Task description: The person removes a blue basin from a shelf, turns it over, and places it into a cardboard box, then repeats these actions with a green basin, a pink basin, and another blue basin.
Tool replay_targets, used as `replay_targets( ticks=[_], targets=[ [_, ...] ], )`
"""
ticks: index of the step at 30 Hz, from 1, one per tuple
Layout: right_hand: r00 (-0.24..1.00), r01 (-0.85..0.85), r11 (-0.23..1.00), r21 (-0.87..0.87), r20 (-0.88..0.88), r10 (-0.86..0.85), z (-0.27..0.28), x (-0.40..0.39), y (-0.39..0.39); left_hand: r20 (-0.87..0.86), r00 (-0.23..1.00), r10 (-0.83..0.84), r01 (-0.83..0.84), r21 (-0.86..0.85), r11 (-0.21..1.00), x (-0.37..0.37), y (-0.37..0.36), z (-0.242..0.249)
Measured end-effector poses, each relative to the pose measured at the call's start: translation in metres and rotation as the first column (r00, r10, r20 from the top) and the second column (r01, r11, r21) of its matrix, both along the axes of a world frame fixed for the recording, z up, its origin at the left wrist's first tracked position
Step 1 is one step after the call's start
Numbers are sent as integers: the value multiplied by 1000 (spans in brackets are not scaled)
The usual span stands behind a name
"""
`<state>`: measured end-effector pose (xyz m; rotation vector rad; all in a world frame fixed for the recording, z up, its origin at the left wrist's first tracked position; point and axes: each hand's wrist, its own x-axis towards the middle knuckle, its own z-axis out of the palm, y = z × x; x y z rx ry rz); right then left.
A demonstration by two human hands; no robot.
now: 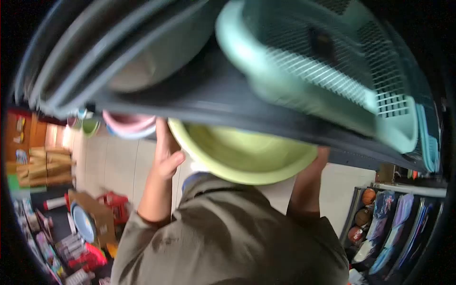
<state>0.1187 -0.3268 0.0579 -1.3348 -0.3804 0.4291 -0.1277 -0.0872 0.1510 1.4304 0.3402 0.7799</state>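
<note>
A yellow-green plastic basin point(247, 176) is level with the dark shelf, its back part hidden under the shelf edge. My left hand point(166, 149) is at the basin's left rim, with the thumb showing and the fingertips hidden by the shelf. On the opposite side my right hand point(322, 159) holds the right rim, mostly covered by the basin and shelf. Left of my left hand sits a pink basin point(128, 123) with a blue one under it.
Above my hands runs the dark shelf edge point(228, 114). It carries a mint-green perforated basket point(304, 90) and several grey basins point(156, 61), blurred. A cardboard box point(99, 218) stands at lower left. Basketballs point(363, 216) and bagged goods fill a rack at lower right.
</note>
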Motion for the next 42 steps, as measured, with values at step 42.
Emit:
replay_targets(
  ticks=[42],
  targets=[
    [398,-869,346,354,81,914,52,-271,184,-111,508,854,-802,301,516,-308,-163,-32]
  ],
)
